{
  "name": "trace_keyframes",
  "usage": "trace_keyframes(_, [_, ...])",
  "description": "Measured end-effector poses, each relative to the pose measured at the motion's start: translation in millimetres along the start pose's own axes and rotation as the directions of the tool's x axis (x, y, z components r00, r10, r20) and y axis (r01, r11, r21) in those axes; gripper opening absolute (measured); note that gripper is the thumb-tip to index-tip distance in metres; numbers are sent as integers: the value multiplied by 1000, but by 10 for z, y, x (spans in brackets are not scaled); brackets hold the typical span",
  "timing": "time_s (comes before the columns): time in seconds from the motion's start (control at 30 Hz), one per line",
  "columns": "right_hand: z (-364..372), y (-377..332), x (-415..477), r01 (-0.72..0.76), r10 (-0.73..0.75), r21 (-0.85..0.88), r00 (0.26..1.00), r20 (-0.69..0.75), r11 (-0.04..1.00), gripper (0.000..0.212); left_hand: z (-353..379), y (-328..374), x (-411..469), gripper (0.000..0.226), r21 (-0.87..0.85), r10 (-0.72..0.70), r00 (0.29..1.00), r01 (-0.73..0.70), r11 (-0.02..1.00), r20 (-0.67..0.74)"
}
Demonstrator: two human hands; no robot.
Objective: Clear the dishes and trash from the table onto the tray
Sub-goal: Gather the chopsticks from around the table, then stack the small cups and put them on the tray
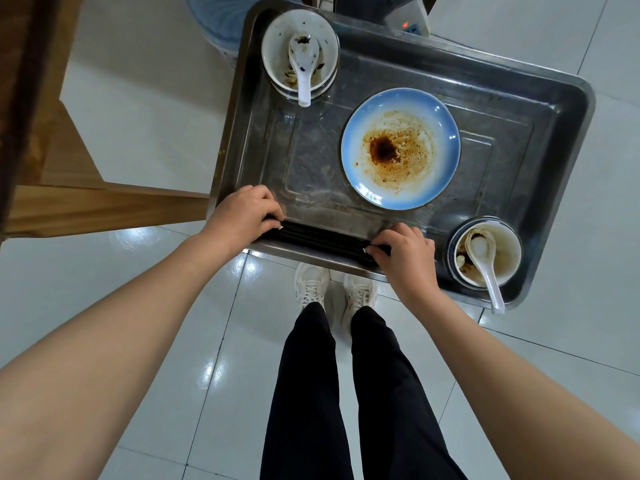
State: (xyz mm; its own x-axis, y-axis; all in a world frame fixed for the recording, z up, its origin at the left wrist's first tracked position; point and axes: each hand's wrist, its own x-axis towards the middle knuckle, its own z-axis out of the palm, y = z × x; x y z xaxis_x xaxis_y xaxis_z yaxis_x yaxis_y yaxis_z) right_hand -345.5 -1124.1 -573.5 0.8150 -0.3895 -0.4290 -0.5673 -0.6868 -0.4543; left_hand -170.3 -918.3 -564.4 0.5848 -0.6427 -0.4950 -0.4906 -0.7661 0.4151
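A steel tray (pixel 540 109) holds a dirty blue plate (pixel 401 148) in its middle. A white bowl (pixel 300 51) with a white spoon (pixel 302 69) stands at the tray's far left corner. Another bowl (pixel 504 251) with a spoon (pixel 486 268) sits at the near right corner. A bundle of black chopsticks (pixel 325 239) lies along the tray's near edge. My left hand (pixel 244 213) pinches their left end, and my right hand (pixel 405 252) pinches their right end, fingers curled.
A wooden table (pixel 69 202) edge and leg stand to the left of the tray. White floor tiles (pixel 145 126) spread all around. My legs and white shoes (pixel 311 282) are below the tray's near edge. A water jug (pixel 214 19) stands behind the tray.
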Motion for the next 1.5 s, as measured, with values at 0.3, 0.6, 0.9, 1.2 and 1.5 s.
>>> trace_keyframes(0.3, [30,-3,-44,-61,63,46,998,-31,997,10,22,30,1,19,41,-8,1000,7,999,18])
trace_keyframes(0.6, [-33,-123,-150,-137,140,110,990,-20,984,12,-94,100,-131,18,24,-57,997,58,998,-46])
trace_keyframes(0.9, [-392,-353,-217,-287,280,433,956,82,854,9,-345,396,-321,14,-207,-261,954,229,951,-145])
trace_keyframes(1.2, [-1191,-812,-243,-254,245,674,963,111,693,32,-977,1241,-527,13,-581,-412,853,165,797,-322])
trace_keyframes(1.5, [-2063,-1377,-255,-173,188,812,979,79,558,35,-1785,1977,-713,16,-778,-475,778,-27,628,-410])
